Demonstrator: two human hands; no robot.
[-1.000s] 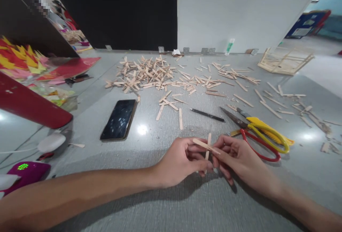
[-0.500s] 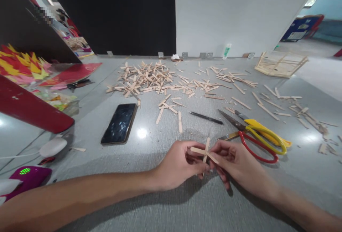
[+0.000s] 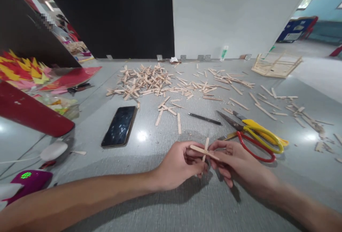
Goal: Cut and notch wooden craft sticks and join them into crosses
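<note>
Low over the grey table, both hands hold crossed wooden craft sticks [image 3: 198, 149] between them. My left hand [image 3: 184, 162] is closed, its thumb and fingers pinching the upright stick near its lower end. From the right, my right hand [image 3: 232, 159] grips the end of the other stick between thumb and fingers. Its lower fingers are curled loosely beneath. Whether the sticks are joined where they cross cannot be seen. Just beyond my right hand lie scissors [image 3: 263, 146] with one red and one yellow handle, partly over a yellow-handled cutter [image 3: 252, 123].
A black pen [image 3: 205, 118] and a phone [image 3: 119, 126] lie ahead. Farther back is a heap of craft sticks [image 3: 145, 78], with loose pieces spread rightward. A stick frame [image 3: 276, 65] stands at the back right. At left are a red tube [image 3: 34, 109] and a purple device [image 3: 32, 182].
The crossed sticks have turned slightly, the right-hand end tipping flatter. My right hand has shifted a little along with it. The whole view has moved slightly.
</note>
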